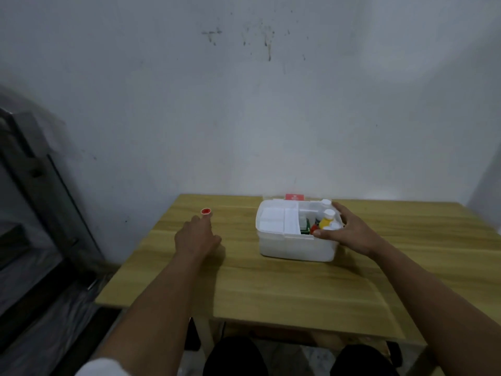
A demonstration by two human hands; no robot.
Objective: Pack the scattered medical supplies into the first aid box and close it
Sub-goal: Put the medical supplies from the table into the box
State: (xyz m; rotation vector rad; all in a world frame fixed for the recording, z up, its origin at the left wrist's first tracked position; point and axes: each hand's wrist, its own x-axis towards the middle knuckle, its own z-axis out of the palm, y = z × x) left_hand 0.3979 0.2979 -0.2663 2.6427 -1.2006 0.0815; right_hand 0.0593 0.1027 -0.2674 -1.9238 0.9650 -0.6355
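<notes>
A white first aid box [295, 241] stands open on the far middle of the wooden bench [271, 289], close to the pale wall [244, 104]. Its left part holds white tray sections; its right part holds small items, among them a yellow bottle with a white cap [326, 220], another white cap [325, 202] at the far right corner, and something red and green that is too small to name. A red-and-white lid label [294, 197] shows just behind the box.

The right hand [349, 232] rests spread wide over the box's right end — fingers along the far right rim, thumb on the near rim — gripping the box itself. The left hand [196, 237] reaches out flat over the bench to the left, fingers loosely extended and holding nothing; its fingertip is just beside a small red-topped round cap [206, 211] lying alone on the far left of the bench, well apart from the box.
</notes>
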